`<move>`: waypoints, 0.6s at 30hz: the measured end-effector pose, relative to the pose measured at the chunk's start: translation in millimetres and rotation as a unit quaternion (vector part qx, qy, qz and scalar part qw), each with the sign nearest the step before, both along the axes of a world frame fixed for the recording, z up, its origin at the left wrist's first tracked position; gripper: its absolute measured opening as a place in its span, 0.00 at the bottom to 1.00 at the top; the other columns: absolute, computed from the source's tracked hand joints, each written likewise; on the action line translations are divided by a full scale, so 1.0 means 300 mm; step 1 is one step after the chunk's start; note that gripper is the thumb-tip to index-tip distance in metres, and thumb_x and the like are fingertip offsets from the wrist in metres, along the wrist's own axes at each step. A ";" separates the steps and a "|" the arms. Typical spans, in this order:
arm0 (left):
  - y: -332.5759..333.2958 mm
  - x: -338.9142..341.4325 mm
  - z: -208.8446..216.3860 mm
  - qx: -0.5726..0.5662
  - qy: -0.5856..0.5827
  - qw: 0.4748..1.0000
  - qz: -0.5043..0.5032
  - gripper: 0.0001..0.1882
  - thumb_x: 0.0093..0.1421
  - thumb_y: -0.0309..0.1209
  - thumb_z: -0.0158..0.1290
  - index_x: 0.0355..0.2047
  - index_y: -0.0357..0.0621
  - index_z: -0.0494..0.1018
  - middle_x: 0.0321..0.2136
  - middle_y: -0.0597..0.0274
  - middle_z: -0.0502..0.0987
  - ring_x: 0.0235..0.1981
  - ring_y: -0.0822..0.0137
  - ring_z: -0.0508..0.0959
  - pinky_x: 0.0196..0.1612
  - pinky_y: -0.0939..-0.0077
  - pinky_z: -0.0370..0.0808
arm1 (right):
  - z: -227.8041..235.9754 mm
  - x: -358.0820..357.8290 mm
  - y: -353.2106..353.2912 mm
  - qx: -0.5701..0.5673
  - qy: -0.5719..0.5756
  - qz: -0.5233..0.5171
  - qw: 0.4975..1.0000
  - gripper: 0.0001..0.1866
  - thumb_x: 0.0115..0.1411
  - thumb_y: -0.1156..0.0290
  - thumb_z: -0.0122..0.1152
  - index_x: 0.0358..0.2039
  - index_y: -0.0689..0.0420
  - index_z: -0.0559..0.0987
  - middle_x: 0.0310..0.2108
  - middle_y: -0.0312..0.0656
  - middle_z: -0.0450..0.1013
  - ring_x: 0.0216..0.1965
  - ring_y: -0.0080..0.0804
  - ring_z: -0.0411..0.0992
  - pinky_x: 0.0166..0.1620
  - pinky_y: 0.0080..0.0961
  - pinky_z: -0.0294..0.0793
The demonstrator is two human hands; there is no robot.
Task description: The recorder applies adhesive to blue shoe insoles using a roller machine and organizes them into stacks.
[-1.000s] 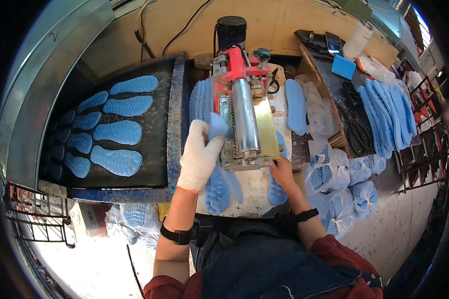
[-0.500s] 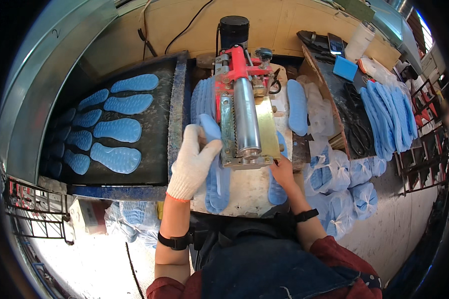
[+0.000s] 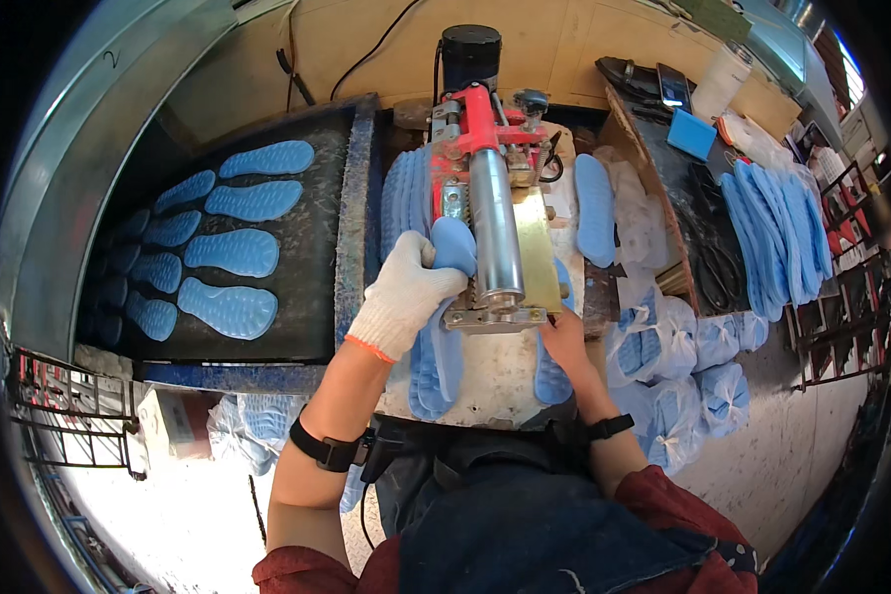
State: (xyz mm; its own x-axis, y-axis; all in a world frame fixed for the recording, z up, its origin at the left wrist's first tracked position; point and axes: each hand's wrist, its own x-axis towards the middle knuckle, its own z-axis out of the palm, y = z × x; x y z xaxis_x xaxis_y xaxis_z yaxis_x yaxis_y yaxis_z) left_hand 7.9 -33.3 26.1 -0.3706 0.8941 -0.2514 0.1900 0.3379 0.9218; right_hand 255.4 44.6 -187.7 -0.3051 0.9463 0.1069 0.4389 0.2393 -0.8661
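Observation:
My left hand [image 3: 411,295], in a white knitted glove with an orange cuff edge, pinches a blue insole [image 3: 453,244] by its near end. That insole overlaps the left side of a metal roller [image 3: 495,228], part of a machine with a red frame [image 3: 478,114]. My bare right hand [image 3: 566,344] is at the machine's near right corner, beside the brass-coloured plate [image 3: 539,267]. Its fingertips are partly hidden there. Under that hand lies another blue insole [image 3: 552,374]. More insoles [image 3: 436,371] lie overlapped below my left hand, and a row of them [image 3: 404,203] stands behind it.
A dark conveyor belt [image 3: 312,238] on the left carries several blue insoles. One single insole [image 3: 594,210] lies right of the machine. Further right, a dark shelf holds an insole stack [image 3: 770,233], a phone [image 3: 673,87] and a blue box [image 3: 691,135]. Bagged insoles [image 3: 671,342] sit lower right.
My left hand has moved right with the insole, which now lies over the machine's left side against the roller. My right hand has stayed nearly in place.

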 end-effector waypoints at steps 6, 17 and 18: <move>0.009 -0.020 -0.055 0.034 -0.043 0.998 0.012 0.10 0.50 0.25 0.54 0.33 0.38 0.68 0.26 0.66 0.68 0.28 0.75 0.68 0.30 0.80 0.67 | 0.017 0.002 -0.003 0.052 0.008 0.007 0.999 0.10 0.58 0.72 0.65 0.40 0.58 0.79 0.25 0.44 0.74 0.24 0.30 0.71 0.30 0.28 0.70; -0.031 0.019 -0.131 0.174 -0.459 0.862 0.129 0.14 0.53 0.16 0.47 0.41 0.35 0.70 0.33 0.58 0.75 0.32 0.66 0.78 0.36 0.69 0.79 | 0.041 0.023 0.005 -0.096 0.075 0.040 0.992 0.10 0.62 0.72 0.61 0.43 0.59 0.79 0.28 0.36 0.76 0.29 0.22 0.70 0.34 0.23 0.70; -0.047 0.022 -0.141 0.188 -0.472 0.849 0.143 0.15 0.53 0.16 0.47 0.42 0.35 0.70 0.34 0.57 0.75 0.34 0.64 0.79 0.38 0.68 0.80 | 0.055 0.027 0.003 -0.165 0.088 0.033 0.982 0.11 0.62 0.71 0.60 0.44 0.59 0.79 0.30 0.35 0.77 0.31 0.22 0.71 0.35 0.23 0.70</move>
